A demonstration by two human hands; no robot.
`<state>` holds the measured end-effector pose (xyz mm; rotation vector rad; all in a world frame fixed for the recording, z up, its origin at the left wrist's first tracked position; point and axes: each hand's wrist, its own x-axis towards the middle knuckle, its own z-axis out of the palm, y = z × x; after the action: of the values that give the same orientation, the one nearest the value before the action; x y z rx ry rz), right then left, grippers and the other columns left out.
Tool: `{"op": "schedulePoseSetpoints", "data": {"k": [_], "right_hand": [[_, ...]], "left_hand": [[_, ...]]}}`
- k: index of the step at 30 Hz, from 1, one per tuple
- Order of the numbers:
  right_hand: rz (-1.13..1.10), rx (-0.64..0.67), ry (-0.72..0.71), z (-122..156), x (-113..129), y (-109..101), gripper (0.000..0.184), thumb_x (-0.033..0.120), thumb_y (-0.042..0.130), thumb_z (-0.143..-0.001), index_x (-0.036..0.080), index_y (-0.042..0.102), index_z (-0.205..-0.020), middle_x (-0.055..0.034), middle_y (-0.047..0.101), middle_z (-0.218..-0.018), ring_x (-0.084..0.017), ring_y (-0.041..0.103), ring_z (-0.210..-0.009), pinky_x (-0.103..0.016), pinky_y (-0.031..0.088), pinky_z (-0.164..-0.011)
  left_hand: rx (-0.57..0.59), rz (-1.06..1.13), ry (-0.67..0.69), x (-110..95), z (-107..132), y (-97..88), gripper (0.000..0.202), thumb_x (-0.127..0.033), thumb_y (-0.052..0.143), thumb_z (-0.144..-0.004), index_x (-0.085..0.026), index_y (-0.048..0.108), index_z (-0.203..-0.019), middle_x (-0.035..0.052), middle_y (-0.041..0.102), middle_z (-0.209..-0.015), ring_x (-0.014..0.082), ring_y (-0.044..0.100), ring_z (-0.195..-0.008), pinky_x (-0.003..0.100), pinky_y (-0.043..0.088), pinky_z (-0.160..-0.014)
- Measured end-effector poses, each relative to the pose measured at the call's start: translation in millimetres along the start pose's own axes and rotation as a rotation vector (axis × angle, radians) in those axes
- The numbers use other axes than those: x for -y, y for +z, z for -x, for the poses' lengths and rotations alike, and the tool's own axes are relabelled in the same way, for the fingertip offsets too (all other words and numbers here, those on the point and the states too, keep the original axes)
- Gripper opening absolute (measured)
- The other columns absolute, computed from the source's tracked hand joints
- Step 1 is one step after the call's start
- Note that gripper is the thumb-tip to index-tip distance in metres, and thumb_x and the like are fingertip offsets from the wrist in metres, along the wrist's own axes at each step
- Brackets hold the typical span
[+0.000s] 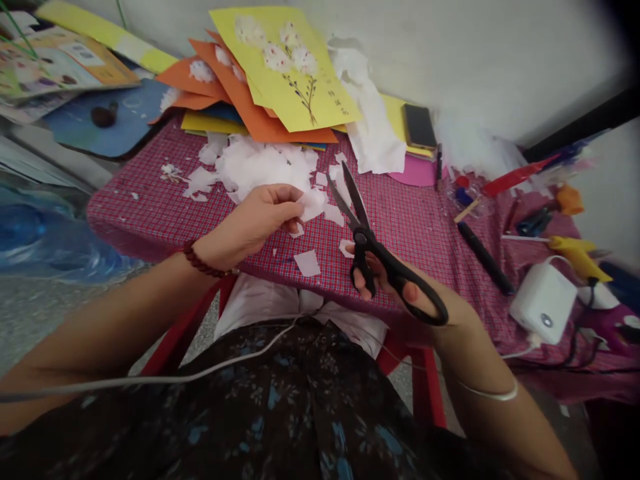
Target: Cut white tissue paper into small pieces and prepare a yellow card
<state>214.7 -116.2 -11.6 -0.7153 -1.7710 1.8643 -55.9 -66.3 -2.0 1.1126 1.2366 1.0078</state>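
Between the thumb and fingers of my left hand (265, 217) is a small piece of white tissue paper (313, 204). My right hand (385, 273) holds black-handled scissors (361, 235), with thumb and fingers through the loops. The scissors' blades are parted and point away from me, just right of the paper piece and apart from it. Beyond my left hand lies a heap of white tissue paper (265, 163). A cut square of paper (307, 263) rests near the table's front edge, and other scraps are scattered around.
The checked tablecloth (165, 187) covers the table. At the back, a yellow sheet with paper blossoms (295, 73) lies on orange sheets (200, 80). To the right are a phone (420, 125), a black marker (485, 258), a white power box (544, 300) and a yellow glue gun (575, 257).
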Motion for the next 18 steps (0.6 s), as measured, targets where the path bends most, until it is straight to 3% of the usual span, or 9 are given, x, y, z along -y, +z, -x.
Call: {"op": "schedulePoseSetpoints", "data": {"k": [4,8,10,12,15,18], "right_hand": [[-0.044,0.025,-0.015,-8,4,-23,0.064,0.068,0.058,-0.087,0.023,0.056,-0.132,-0.0056,0.06,-0.093,-0.017,0.055,-0.073,-0.03,0.048,-0.063],[-0.031,0.067,0.004,-22,10,-46,0.068,0.071,0.059,-0.085,0.019,0.055,-0.128,-0.0057,0.06,-0.092,-0.015,0.057,-0.07,-0.027,0.047,-0.059],[-0.015,0.084,0.011,-30,13,-55,0.066,0.07,0.059,-0.085,0.018,0.056,-0.125,-0.0053,0.06,-0.091,-0.015,0.057,-0.07,-0.027,0.048,-0.059],[-0.01,0.104,0.006,-36,13,-62,0.061,0.067,0.059,-0.088,0.017,0.056,-0.123,-0.0053,0.06,-0.09,-0.015,0.057,-0.07,-0.026,0.049,-0.059],[-0.034,0.15,-0.05,-42,6,-68,0.061,0.065,0.058,-0.089,0.015,0.055,-0.125,-0.0049,0.06,-0.087,-0.013,0.055,-0.067,-0.025,0.048,-0.057],[-0.095,0.17,-0.091,-44,-4,-73,0.061,0.063,0.057,-0.091,0.015,0.052,-0.129,-0.0044,0.058,-0.088,-0.013,0.056,-0.067,-0.024,0.047,-0.058]], "left_hand": [[-0.029,0.012,0.012,-7,-10,-4.4,0.009,-0.007,0.061,-0.075,-0.016,0.058,-0.073,-0.0037,0.057,-0.065,0.0049,0.053,-0.05,0.02,0.044,-0.053],[-0.012,-0.02,0.08,-13,-27,-10.3,0.009,-0.01,0.062,-0.076,-0.016,0.057,-0.073,-0.0026,0.056,-0.068,0.0059,0.051,-0.053,0.023,0.045,-0.055],[-0.018,-0.151,0.191,-17,-36,-13.3,0.005,-0.013,0.063,-0.077,-0.017,0.06,-0.078,-0.0011,0.058,-0.073,0.0083,0.054,-0.06,0.025,0.048,-0.061],[-0.007,-0.362,0.351,-23,-45,-14.2,0.02,-0.017,0.067,-0.075,-0.018,0.065,-0.095,0.0031,0.065,-0.094,0.0139,0.061,-0.08,0.029,0.051,-0.074],[0.122,-0.561,0.532,-29,-56,-8.7,0.05,-0.023,0.076,-0.069,-0.02,0.063,-0.117,0.0092,0.06,-0.131,0.0245,0.058,-0.116,0.038,0.049,-0.095],[0.299,-0.509,0.518,-32,-66,4.6,0.031,-0.029,0.074,-0.073,-0.017,0.068,-0.1,0.0093,0.066,-0.121,0.0238,0.06,-0.113,0.038,0.049,-0.095]]}}
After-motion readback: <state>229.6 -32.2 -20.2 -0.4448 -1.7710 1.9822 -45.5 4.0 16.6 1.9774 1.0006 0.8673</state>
